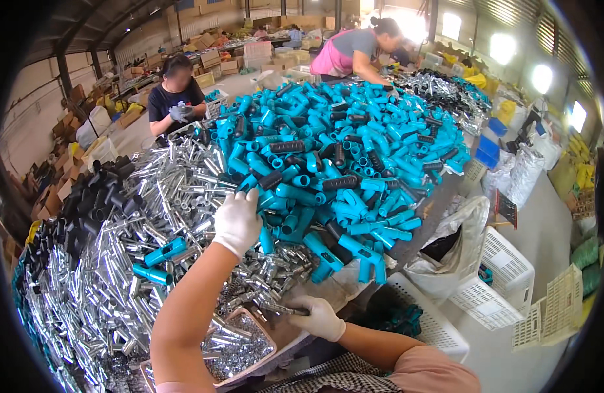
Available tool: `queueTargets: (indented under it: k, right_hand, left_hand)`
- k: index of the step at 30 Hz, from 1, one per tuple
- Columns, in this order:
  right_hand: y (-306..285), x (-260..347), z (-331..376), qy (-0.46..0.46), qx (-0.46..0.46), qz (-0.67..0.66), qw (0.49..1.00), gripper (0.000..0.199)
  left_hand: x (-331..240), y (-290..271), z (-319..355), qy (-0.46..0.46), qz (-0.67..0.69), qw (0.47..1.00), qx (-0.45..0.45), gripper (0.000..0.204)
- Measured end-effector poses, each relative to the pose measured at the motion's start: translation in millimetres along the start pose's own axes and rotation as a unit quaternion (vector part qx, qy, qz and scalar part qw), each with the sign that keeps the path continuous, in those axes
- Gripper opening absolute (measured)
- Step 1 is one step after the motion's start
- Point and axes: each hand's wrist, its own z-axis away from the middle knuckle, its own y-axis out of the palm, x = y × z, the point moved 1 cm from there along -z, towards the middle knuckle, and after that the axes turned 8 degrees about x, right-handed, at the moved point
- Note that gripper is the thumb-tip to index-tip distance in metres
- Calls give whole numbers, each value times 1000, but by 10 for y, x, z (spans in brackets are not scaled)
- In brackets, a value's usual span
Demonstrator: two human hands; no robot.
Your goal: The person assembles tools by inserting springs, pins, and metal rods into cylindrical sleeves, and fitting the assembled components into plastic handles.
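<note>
Right hand (320, 319), white-gloved: grip closed around the right end of a slim metal rod (282, 308), other end pointing left over loose silver parts, just above a shallow tray (273, 350) of small metal bits. Left hand (237, 224), same glove: fingers partly curled where the teal plastic tubes (361, 141) meet the silver metal tubes (164, 190); can't tell if that grip has hold of anything. Teal heap sits mid-surface (425, 229), black sleeves (95, 203) far left. White perforated crate (443, 331) beside the right forearm. Two co-workers across the heap: dark shirt (184, 98) left, pink apron (334, 56) right.
</note>
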Motion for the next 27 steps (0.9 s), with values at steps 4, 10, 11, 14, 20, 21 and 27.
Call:
queueTargets:
  k: [4,10,11,14,20,21,27]
  right_hand:
    - [44,215,146,-41,5,2,999,34]
    - [367,504,552,-46,70,-9,996,31]
    - [440,582,622,-65,84,14,994,31]
    - [595,822,812,-51,121,45,990,31]
    - [987,893,1016,-81,156,46,983,31]
    - [1062,877,1019,-81,176,40,980,31]
    - [1269,964,1170,-89,306,43,947,33]
  left_hand:
    - [51,-633,813,-53,191,973,-122,56]
    - [32,-1234,2551,-282,571,751,-173,70]
    - [-52,-1340,2807,-319,608,705,-181,69]
    - [-115,-1232,3504,-373,594,674,-231,56]
    - [-486,-1111,4295,-434,694,543,-189,29]
    - [-497,-1072,4428,-421,706,549,-154,27]
    - [-486,-1363,4809,-339,642,677,122,25]
